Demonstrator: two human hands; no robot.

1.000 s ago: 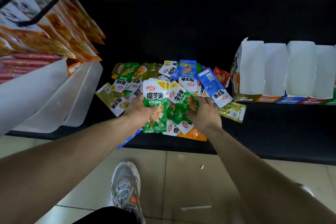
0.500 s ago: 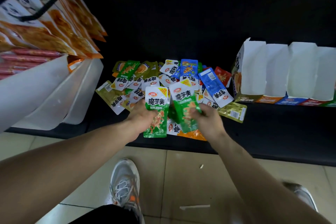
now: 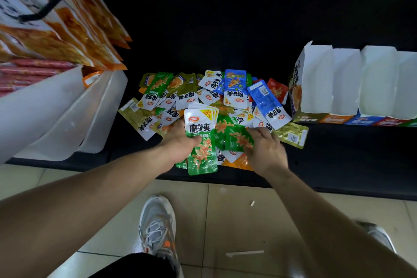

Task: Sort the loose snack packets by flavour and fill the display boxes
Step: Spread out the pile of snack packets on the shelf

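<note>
The display boxes [image 3: 345, 88], white card with torn-open tops, stand in a row at the right of the dark shelf [image 3: 338, 153]. Being thin card, they would likely buckle if squeezed, so they are best steadied by a wall while being filled. Just to their left the heap of snack packets [image 3: 234, 95] lies spread on the shelf, a mix of green, olive, blue, red and orange foil sachets. Each looks light, flat and soft, with glossy faces that should slide over one another, so I judge a pinch across a sealed edge safer than a press on the middle. The left hand [image 3: 180, 142] grips a small fanned stack of green packets [image 3: 199, 129], thumb across the front, held upright over the heap's near edge; the front packet is white-topped with bold black characters and a yellow corner flash. The right hand [image 3: 266, 153] has its fingers curled down onto a loose green packet [image 3: 237, 138] just beside that stack; whether it has pinched it I cannot tell
</note>
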